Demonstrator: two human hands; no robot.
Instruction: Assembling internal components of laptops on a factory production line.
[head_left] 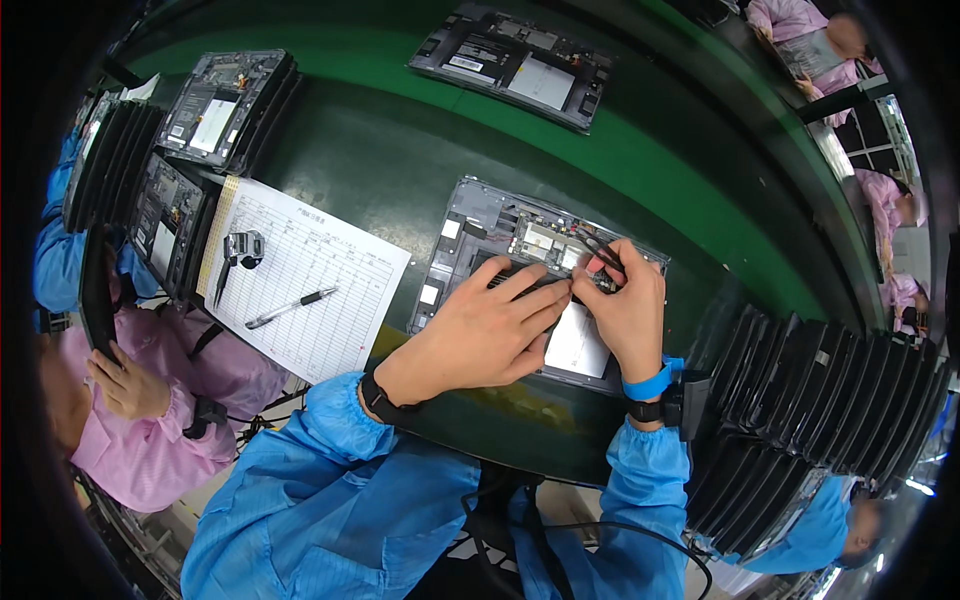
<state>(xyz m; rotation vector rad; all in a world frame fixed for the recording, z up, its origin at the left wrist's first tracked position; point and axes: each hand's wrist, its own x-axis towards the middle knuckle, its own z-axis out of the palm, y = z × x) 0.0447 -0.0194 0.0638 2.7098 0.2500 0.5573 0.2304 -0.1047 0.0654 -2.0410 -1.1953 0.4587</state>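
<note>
An opened tablet (484, 213) lies in front of me with its circuit board and pale battery (578, 343) exposed. Across its middle rests my left hand (490, 325), palm down and fingers stretched out, with no object seen in it. Its fingertips come close to the thumb of my right hand (632, 300). That right hand is closed in a pinch on dark tweezers (598, 248), which lean over the circuit board near its upper edge. Fingers hide the tweezers' lower part and the middle of the board, so I cannot tell what the tips touch.
Left of the tablet lies a printed sheet (340, 265) with a pen (291, 307) and a small metal-and-black device (242, 250). Stacked opened tablets (222, 110) stand far left; another tablet (505, 70) lies ahead. Dark panels (810, 390) are stacked right. A pink-sleeved person (150, 420) sits left.
</note>
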